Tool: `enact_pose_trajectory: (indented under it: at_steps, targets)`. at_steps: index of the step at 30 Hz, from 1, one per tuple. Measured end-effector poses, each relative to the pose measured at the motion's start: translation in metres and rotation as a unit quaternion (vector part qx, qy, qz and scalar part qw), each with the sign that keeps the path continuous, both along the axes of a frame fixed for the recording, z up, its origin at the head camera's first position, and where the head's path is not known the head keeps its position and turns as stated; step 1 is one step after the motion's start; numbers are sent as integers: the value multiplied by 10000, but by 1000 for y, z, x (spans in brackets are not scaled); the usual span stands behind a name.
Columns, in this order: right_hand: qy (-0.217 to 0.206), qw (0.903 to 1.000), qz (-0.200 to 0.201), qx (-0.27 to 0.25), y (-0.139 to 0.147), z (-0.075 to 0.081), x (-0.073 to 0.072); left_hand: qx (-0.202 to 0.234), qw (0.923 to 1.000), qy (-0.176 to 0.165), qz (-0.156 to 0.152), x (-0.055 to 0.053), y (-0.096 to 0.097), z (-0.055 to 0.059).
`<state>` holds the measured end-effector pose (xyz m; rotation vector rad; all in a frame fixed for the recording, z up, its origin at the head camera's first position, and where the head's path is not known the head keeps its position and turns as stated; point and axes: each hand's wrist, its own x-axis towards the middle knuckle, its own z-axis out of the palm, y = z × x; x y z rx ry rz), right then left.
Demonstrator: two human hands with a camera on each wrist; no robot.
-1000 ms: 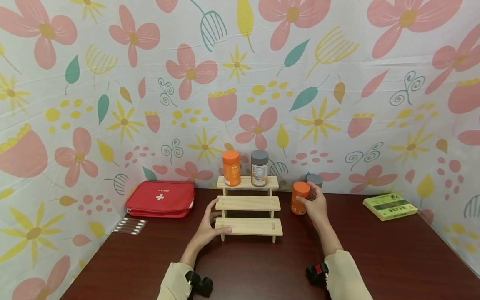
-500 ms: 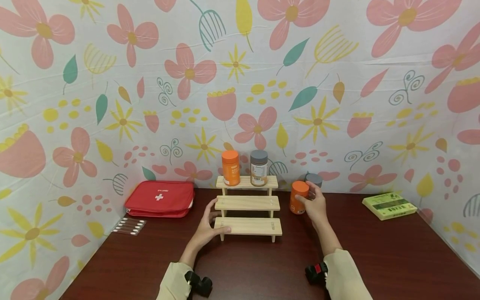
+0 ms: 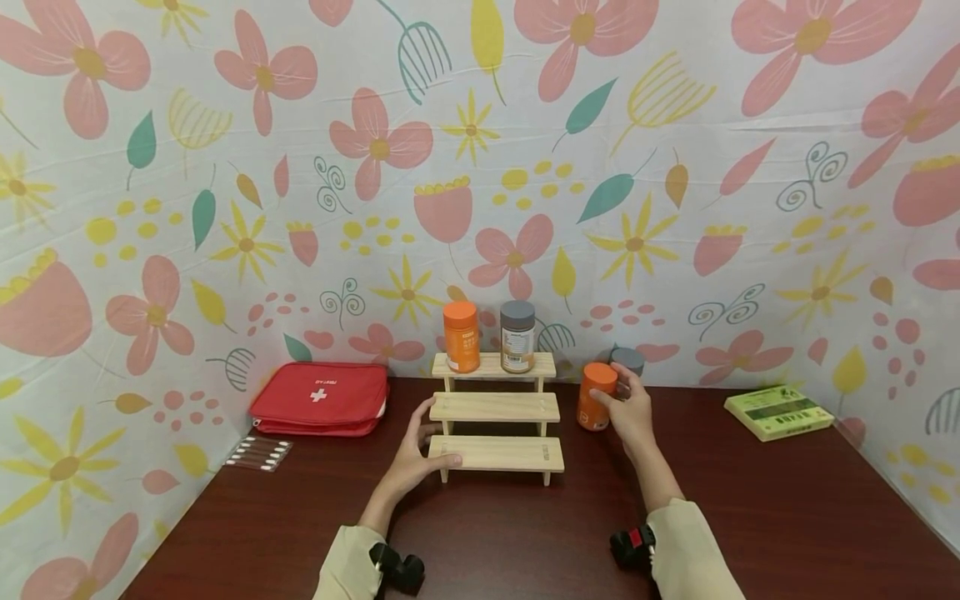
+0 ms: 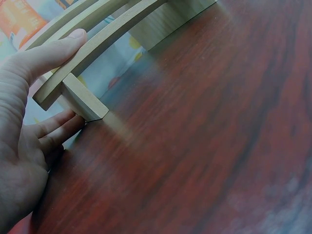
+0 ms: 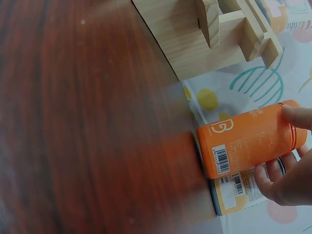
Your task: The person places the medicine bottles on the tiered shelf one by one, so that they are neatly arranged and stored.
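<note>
My left hand (image 3: pixel 411 454) holds the left end of a three-step wooden display stand (image 3: pixel 496 407). Its thumb lies on the lowest step, and the fingers reach round beside the leg (image 4: pixel 85 100). To the right of the stand, my right hand (image 3: pixel 633 410) grips an orange bottle (image 3: pixel 596 407) near its orange cap, thumb on one side and fingers on the other. The bottle leans slightly; whether its base touches the table I cannot tell. Close behind it stands a grey-capped jar (image 3: pixel 628 360), mostly hidden in the head view, its label showing in the right wrist view.
Another orange bottle (image 3: pixel 462 337) and a grey-capped jar (image 3: pixel 517 337) stand on the top step. On the left lie a red first-aid pouch (image 3: pixel 321 398) and a pack of cotton swabs (image 3: pixel 258 452). A yellow-green box (image 3: pixel 778 412) lies far right. Patterned cloth (image 3: pixel 480 167) hangs behind.
The base of the orange bottle in my right hand has shifted very slightly left. My left hand and the stand stay put.
</note>
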<state>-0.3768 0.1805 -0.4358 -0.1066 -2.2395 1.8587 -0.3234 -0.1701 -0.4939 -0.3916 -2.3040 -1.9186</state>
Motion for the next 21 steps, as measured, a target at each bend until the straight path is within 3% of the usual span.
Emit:
enact_pose_trajectory:
  at_steps: [21]
  targets:
    - [137, 9997, 87, -194, -7, 17, 8, 31, 10000, 26, -59, -1, -1, -1]
